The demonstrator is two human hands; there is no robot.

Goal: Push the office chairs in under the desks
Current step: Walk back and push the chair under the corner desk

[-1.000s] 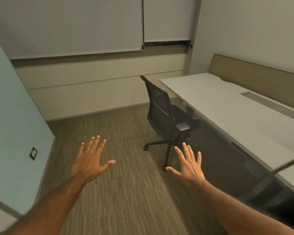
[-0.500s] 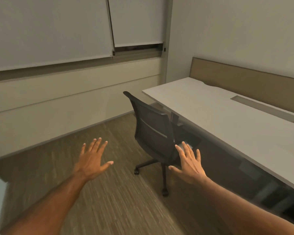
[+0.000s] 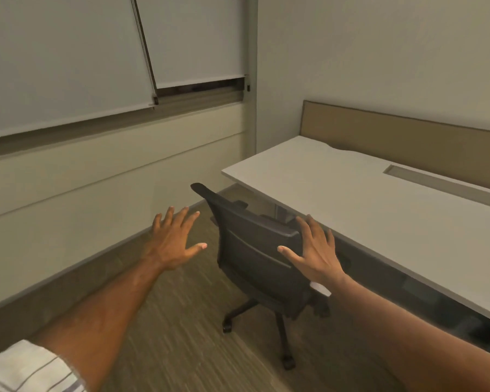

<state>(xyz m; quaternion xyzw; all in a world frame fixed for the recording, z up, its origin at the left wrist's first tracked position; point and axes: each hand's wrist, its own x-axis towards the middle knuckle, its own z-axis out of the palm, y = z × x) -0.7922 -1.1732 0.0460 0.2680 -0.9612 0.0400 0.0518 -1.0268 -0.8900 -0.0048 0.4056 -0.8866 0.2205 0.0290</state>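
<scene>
The chair (image 3: 255,250) stands on the carpet (image 3: 181,335) beside the desk (image 3: 365,216), its back toward the camera and its seat just at the desk's edge (not tucked under). The right hand (image 3: 313,254), fingers spread, lies at the backrest's 3 o'clock side. The left hand (image 3: 174,240), also spread flat, hovers at the chair's 9 o'clock, apart from it.

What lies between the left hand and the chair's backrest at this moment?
Nothing. In the head view the left hand, open with fingers spread, hovers short of the backrest; only bare carpet shows through the gap. The right hand overlaps the backrest's other edge.
</scene>
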